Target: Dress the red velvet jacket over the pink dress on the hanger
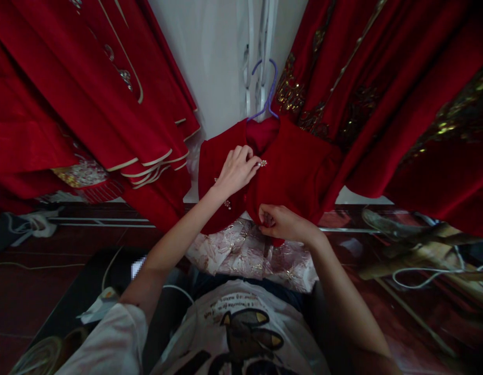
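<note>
A small red velvet garment (300, 166) hangs on a purple hanger (269, 96) against the white wall in front of me. My left hand (237, 169) is closed on its front opening near the collar, with a small jewelled clasp (262, 163) at the fingertips. My right hand (281, 223) pinches the lower front edge of the same garment. Below it lies pale pink and gold embroidered fabric (249, 252).
Long red robes with cream piping (109, 104) hang at the left, and red robes with gold embroidery (382, 94) hang at the right. White cables (424, 276) trail over the dark red floor. A dark object and paper (97, 307) lie at the lower left.
</note>
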Tool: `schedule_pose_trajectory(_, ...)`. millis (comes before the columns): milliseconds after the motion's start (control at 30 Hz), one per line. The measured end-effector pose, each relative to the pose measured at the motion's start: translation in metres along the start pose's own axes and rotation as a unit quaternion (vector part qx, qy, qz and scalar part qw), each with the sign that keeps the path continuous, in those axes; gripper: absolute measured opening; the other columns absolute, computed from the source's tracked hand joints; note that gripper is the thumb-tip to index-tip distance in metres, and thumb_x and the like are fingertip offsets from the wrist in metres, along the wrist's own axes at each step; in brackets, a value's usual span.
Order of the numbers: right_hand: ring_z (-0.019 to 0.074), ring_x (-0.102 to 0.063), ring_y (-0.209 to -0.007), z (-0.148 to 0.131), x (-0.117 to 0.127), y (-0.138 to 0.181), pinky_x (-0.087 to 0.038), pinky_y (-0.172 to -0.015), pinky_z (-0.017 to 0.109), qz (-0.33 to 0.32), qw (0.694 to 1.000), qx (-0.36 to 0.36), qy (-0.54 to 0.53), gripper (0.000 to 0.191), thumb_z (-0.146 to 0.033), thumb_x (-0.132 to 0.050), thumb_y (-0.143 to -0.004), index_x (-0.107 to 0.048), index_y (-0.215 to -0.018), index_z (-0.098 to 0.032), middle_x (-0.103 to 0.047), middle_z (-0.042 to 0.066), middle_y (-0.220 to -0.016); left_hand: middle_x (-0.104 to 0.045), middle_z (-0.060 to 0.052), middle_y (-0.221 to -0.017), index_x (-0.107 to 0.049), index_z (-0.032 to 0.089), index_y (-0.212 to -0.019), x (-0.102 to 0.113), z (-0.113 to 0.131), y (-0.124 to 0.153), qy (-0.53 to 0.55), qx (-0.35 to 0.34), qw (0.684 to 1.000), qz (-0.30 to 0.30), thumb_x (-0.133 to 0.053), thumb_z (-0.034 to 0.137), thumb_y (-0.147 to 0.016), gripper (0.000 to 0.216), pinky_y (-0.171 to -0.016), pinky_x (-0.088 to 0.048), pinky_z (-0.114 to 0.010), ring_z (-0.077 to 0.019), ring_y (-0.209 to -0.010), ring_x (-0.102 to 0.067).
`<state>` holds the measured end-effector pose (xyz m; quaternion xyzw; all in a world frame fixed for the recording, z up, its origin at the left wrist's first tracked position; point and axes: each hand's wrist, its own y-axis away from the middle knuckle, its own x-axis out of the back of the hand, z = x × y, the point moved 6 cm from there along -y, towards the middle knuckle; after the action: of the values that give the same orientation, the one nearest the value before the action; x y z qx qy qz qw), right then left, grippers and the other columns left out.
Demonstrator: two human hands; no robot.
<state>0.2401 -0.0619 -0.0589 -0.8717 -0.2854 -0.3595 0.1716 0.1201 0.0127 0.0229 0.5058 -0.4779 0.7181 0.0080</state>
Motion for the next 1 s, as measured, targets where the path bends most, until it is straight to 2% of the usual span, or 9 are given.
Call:
schedule_pose_trajectory(167, 0.0123, -0.056, -0.061, 0.001, 0.006, 0.004, -0.041, -0.056, 0.023, 0.003, 1.000, 0.001, -0.027, 0.013, -0.014, -0.064, -0.072, -0.054, -0.079, -0.020, -0.060, -0.002, -0.069, -0.056, -0.010, -0.111, -0.065, 0.016, -0.094, 0.004, -0.004, -0.015, -0.007, -0.047, 0.998, -0.046, -0.058, 0.026, -0.086, 0.014, -0.106, -0.027, -0.055, -0.0285, -0.113, -0.047)
schedule_pose_trajectory(300, 0.0140, -0.061, -0.065, 0.002, 0.005, 0.004, -0.046, -0.059, 0.025, -0.015, 0.998, -0.008, -0.061, 0.014, -0.019, -0.065, -0.076, -0.057, -0.087, -0.020, -0.064, 0.000, -0.072, -0.060, -0.004, -0.095, -0.063, 0.018, -0.090, 0.005, -0.003, -0.020, 0.047, -0.066, 0.993, -0.083, -0.062, 0.024, -0.081, 0.011, -0.115, -0.013, -0.059, -0.0237, -0.105, -0.053)
schedule_pose_trajectory(500, 0.0142, -0.063, -0.069, -0.004, 0.016, 0.002, -0.052, -0.066, 0.028, 0.013, 0.997, 0.004, -0.076, 0.010, -0.025, -0.062, -0.082, -0.060, -0.091, -0.020, -0.067, 0.001, -0.076, -0.059, 0.002, -0.076, -0.063, 0.022, -0.083, 0.005, -0.011, -0.022, 0.162, -0.021, 0.981, -0.103, -0.062, 0.022, -0.080, 0.003, -0.118, -0.004, -0.060, -0.0193, -0.093, -0.059)
schedule_pose_trajectory(567, 0.0149, -0.064, -0.077, -0.011, 0.028, -0.003, -0.054, -0.075, 0.031, 0.068, 0.995, 0.023, -0.070, 0.010, -0.027, -0.061, -0.084, -0.061, -0.091, -0.020, -0.067, 0.003, -0.084, -0.058, 0.002, -0.073, -0.063, 0.022, -0.080, 0.004, -0.016, -0.022, 0.200, 0.004, 0.975, -0.091, -0.063, 0.022, -0.079, 0.001, -0.118, -0.007, -0.060, -0.0195, -0.091, -0.060)
schedule_pose_trajectory(633, 0.0161, -0.064, -0.088, -0.018, 0.048, -0.012, -0.054, -0.085, 0.034, 0.179, 0.981, 0.045, -0.054, 0.012, -0.030, -0.061, -0.085, -0.062, -0.092, -0.020, -0.066, 0.005, -0.095, -0.059, 0.001, -0.072, -0.062, 0.021, -0.078, 0.002, -0.021, -0.022, 0.237, 0.027, 0.968, -0.076, -0.064, 0.023, -0.079, 0.003, -0.118, -0.010, -0.059, -0.0203, -0.091, -0.061)
schedule_pose_trajectory(700, 0.0172, -0.062, -0.101, -0.024, 0.068, -0.024, -0.052, -0.094, 0.036, 0.314, 0.946, 0.063, -0.053, 0.019, -0.034, -0.058, -0.088, -0.059, -0.102, -0.020, -0.062, 0.008, -0.107, -0.059, 0.001, -0.073, -0.061, 0.021, -0.079, 0.001, -0.025, -0.023, 0.272, 0.052, 0.960, -0.051, -0.065, 0.025, -0.079, 0.005, -0.118, -0.013, -0.056, -0.0202, -0.089, -0.062)
schedule_pose_trajectory(767, 0.0171, -0.057, -0.113, -0.026, 0.081, -0.041, -0.048, -0.101, 0.036, 0.404, 0.908, 0.083, -0.079, 0.029, -0.039, -0.049, -0.093, -0.053, -0.116, -0.021, -0.057, 0.010, -0.121, -0.060, -0.001, -0.075, -0.061, 0.020, -0.081, 0.001, -0.025, -0.024, 0.276, 0.046, 0.959, -0.040, -0.063, 0.028, -0.081, 0.008, -0.118, -0.018, -0.052, -0.0198, -0.088, -0.063)
schedule_pose_trajectory(867, 0.0188, -0.045, -0.131, -0.026, 0.081, -0.076, -0.038, -0.111, 0.041, 0.396, 0.906, 0.107, -0.101, 0.048, -0.050, -0.041, -0.095, -0.042, -0.133, -0.021, -0.047, 0.012, -0.138, -0.064, -0.006, -0.087, -0.061, 0.016, -0.088, -0.005, -0.018, -0.025, 0.176, -0.035, 0.979, -0.097, -0.055, 0.030, -0.085, 0.016, -0.111, -0.029, -0.046, -0.0218, -0.092, -0.063)
schedule_pose_trajectory(1000, 0.0338, -0.025, -0.143, -0.013, 0.072, -0.082, -0.026, -0.113, 0.058, 0.414, 0.909, 0.005, -0.045, 0.078, -0.065, -0.044, -0.088, -0.031, -0.144, -0.012, -0.035, 0.022, -0.146, -0.065, -0.013, -0.083, -0.063, 0.010, -0.090, -0.013, -0.032, -0.020, 0.003, -0.042, 0.987, -0.158, -0.048, 0.024, -0.085, 0.021, -0.095, -0.039, -0.043, -0.0263, -0.088, -0.064)
